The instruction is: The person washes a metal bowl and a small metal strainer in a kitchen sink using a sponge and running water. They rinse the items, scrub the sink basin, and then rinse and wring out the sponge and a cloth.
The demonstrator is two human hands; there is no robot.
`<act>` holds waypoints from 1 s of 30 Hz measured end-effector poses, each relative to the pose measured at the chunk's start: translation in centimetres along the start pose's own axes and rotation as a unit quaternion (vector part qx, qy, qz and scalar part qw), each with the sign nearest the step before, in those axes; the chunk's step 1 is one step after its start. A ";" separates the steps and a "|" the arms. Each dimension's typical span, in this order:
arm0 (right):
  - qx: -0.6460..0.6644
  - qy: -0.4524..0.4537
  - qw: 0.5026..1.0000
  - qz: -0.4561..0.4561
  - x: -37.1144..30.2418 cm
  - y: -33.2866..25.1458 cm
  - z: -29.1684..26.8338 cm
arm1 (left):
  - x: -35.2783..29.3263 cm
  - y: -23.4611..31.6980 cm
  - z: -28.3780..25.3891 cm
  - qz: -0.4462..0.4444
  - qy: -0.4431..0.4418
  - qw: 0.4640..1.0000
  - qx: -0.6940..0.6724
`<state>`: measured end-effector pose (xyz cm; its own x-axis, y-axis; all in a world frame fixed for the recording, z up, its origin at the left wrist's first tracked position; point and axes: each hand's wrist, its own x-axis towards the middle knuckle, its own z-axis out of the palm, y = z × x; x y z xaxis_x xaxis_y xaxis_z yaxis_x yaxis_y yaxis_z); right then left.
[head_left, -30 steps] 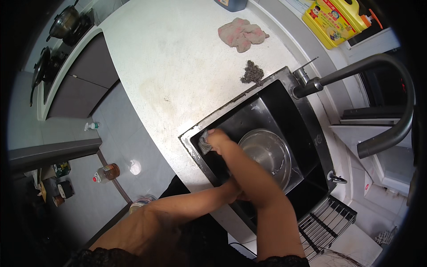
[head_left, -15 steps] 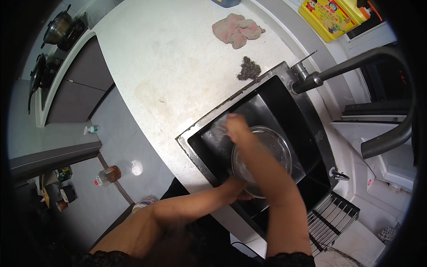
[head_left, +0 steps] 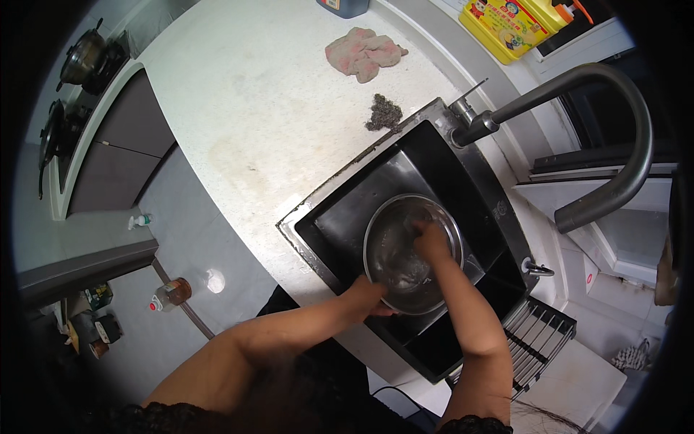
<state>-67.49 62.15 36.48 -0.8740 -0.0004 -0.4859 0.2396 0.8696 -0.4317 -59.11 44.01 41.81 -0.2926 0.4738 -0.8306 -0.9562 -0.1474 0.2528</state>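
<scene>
A round, shiny metal bowl sits tilted in the black sink. My left hand is closed on the bowl's near-left rim. Inside the bowl, my right hand has its fingers curled near the far wall; a small greyish thing seems to be at the fingertips, too blurred to name. Some wet gleam shows on the bowl's bottom.
The dark faucet arches over the sink's right side. On the white counter lie a steel wool scrubber and a crumpled cloth. A yellow jug stands behind. A wire rack is at the near right.
My right hand has moved from beyond the bowl's left rim into the bowl. The bowl now faces up more openly, with my left hand still on its rim. The whole view has shifted slightly.
</scene>
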 end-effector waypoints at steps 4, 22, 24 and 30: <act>0.203 0.044 0.978 -0.023 -1.0 -2.7 -2.9 | -1.3 3.1 -1.9 0.027 0.046 0.998 0.037; 0.245 -0.132 0.951 -0.133 -9.1 -7.8 5.1 | -1.7 20.9 -5.1 0.058 -0.011 0.898 0.436; 0.329 -0.146 0.914 -0.189 -8.0 -9.0 8.0 | -1.7 21.5 -4.3 0.059 -0.018 0.895 0.442; 0.438 -0.229 0.852 -0.172 1.0 -6.5 20.2 | -0.7 21.6 -2.0 0.101 -0.012 0.898 0.428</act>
<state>-61.37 46.51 23.49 -0.7476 -0.5483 -0.3748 0.4008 0.0775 -0.9129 -79.58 38.76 46.92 -0.4502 0.5325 -0.7168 -0.5332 0.4836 0.6942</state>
